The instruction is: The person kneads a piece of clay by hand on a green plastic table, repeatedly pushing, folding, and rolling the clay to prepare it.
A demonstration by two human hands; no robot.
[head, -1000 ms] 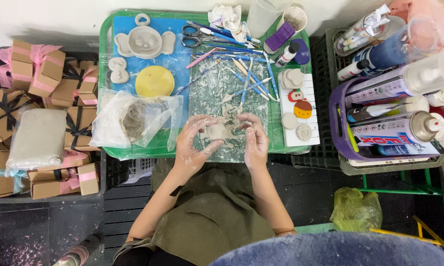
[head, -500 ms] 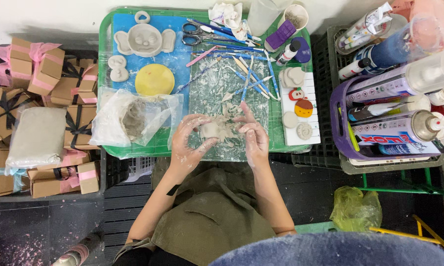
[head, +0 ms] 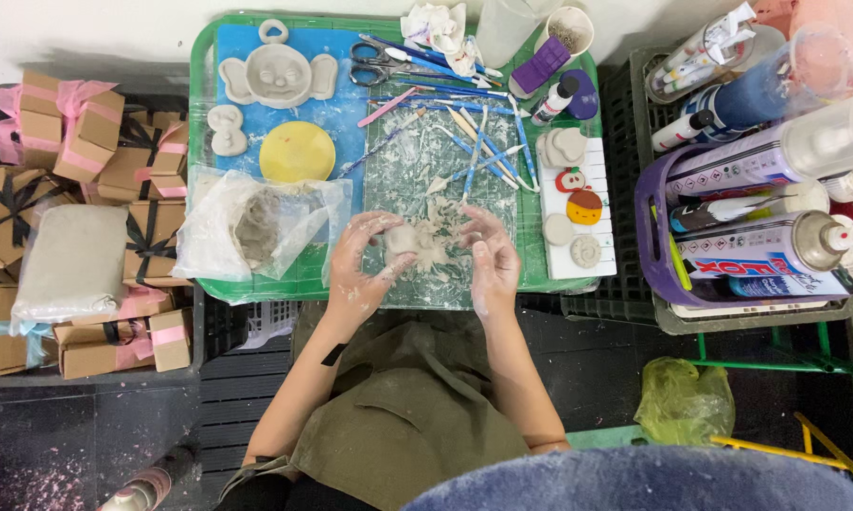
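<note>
My left hand is curled around a small lump of grey clay, holding it just above a clear work sheet on the green tray. Clay scraps lie on the sheet under the lump. My right hand hovers just right of the lump, palm turned in and fingers apart, with nothing in it. Both hands are smeared with clay dust.
On the tray lie a plastic bag of clay, a yellow disc, a clay face figure, scissors, several modelling tools and a white board with small clay pieces. Gift boxes stand left, a purple basket of spray cans right.
Both hands were pressed around the clay lump before. My right hand has now come off it and opened, while the left hand keeps hold.
</note>
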